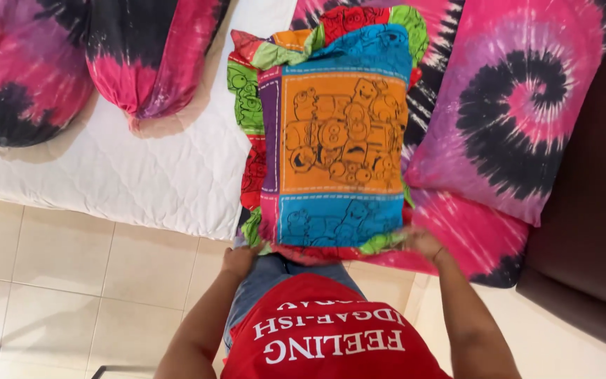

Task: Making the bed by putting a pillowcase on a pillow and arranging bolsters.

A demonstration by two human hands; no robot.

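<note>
Tie-dyed pink and black pillows [29, 63] lie at the far left on the white quilted mattress [142, 168]. Next, the left hand [238, 260] has its fingers closed on the near left corner of a bright patchwork cartoon pillowcase [338, 140] resting on the bed's edge. The right hand [423, 243] grips its near right corner, over a pink tie-dyed sheet [520, 105].

A single head-worn camera looks steeply down from above the person's chest, close over the white mattress [142, 168] edge filling the upper frame, tiled floor [71, 281] at lower left.
</note>
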